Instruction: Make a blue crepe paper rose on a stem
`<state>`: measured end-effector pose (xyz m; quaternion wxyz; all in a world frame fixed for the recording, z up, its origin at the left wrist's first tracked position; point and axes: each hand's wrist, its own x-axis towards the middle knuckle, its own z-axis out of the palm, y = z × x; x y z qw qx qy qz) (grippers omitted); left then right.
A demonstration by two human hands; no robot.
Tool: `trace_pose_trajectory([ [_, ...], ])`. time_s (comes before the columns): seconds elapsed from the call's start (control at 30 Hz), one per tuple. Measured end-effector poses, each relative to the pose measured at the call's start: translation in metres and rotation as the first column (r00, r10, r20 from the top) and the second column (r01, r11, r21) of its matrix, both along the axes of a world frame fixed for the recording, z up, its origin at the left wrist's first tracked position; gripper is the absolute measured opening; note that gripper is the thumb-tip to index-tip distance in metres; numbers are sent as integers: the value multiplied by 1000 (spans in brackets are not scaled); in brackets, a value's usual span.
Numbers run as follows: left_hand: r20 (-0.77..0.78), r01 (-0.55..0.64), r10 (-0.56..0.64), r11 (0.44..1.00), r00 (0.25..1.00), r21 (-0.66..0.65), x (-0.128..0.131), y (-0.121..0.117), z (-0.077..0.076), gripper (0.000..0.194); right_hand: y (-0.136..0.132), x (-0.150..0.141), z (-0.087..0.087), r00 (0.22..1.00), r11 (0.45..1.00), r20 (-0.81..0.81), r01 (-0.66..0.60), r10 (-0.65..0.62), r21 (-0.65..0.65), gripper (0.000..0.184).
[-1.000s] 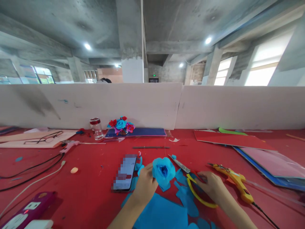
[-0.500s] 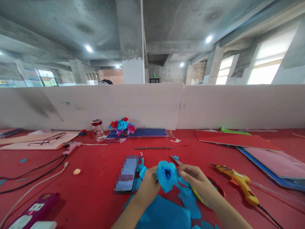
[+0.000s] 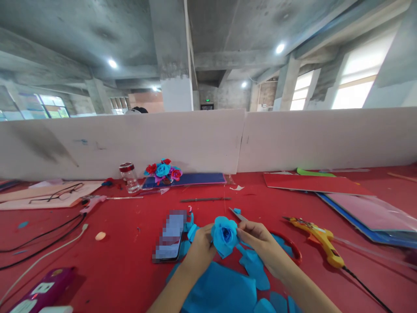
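Observation:
A blue paper rose (image 3: 224, 237) with a darker centre faces me, held up over the red table. My left hand (image 3: 202, 248) is closed behind its left side, gripping it from below; the fingertips are hidden by the petals. With thumb and fingers together, my right hand (image 3: 256, 239) pinches the edge of a petal on the right side. Beneath my hands lie a large blue paper sheet (image 3: 221, 289) and cut blue petals (image 3: 256, 269). Scissors (image 3: 295, 250) with a red handle lie partly hidden under my right hand, blade pointing away.
A phone (image 3: 171, 237) lies left of my hands. To the right is a yellow glue gun (image 3: 314, 237) with a cord. Farther back are a thin stick (image 3: 205, 200), a paper flower arrangement (image 3: 164, 171), a glass jar (image 3: 130, 179) and coloured sheets (image 3: 365, 211). A purple power strip (image 3: 44, 289) sits front left.
My right hand has closed in on the rose's right edge, its fingers now pinching a petal. The rose has turned slightly. The whole view has shifted a little.

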<state>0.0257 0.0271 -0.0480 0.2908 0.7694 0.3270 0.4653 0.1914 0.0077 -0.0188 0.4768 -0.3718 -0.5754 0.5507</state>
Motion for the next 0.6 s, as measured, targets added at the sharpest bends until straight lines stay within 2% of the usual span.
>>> trace_pose_trajectory([
  [0.27,-32,2,-3,999,999,-48,1,-1,-3,20,1,11,-17,988,995,-138,-85,76,-55,16],
  [0.4,-22,-18,16,998,1000,-53,1,2,-7,19,0,10,-17,993,996,-108,-58,50,-71,18],
  [0.6,-24,-20,18,999,1000,-46,1,3,-6,18,-2,10,-13,999,999,-41,-29,28,-16,23],
])
